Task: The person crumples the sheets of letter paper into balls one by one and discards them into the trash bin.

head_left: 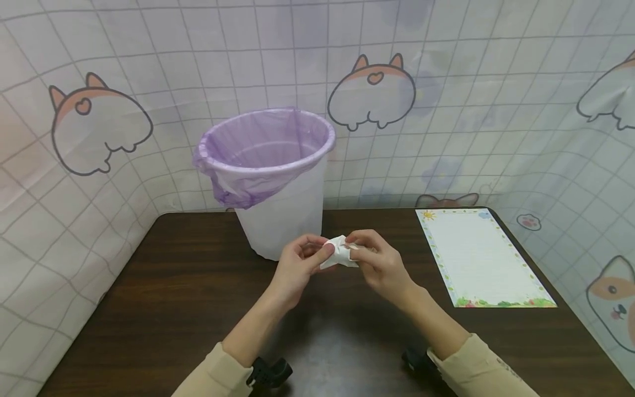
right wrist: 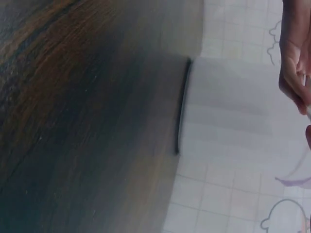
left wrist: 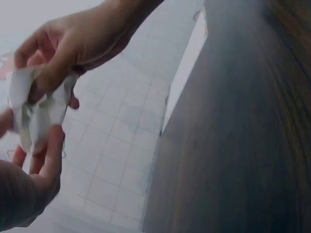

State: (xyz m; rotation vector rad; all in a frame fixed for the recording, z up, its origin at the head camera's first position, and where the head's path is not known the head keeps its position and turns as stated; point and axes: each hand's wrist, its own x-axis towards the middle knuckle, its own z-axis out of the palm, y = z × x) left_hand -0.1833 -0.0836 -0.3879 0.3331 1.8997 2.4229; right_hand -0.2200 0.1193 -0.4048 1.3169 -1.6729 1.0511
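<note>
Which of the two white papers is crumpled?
The small paper, held by the left hand and right hand; the bordered sheet lies flat on the table.

Our left forearm (head_left: 260, 320) comes in from seven o'clock, our right forearm (head_left: 434, 317) from five. Our left hand (head_left: 297, 262) and right hand (head_left: 381, 264) pinch close together, fingers bent, the left pointing between one and two, the right toward ten.

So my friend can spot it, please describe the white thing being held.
On the dark brown wooden table, find the white bin with purple plastic lining. In front, the left grip and right grip hold the small white papery wad. Unlike the flat decorated white sheet, it's crumpled and held.
</note>
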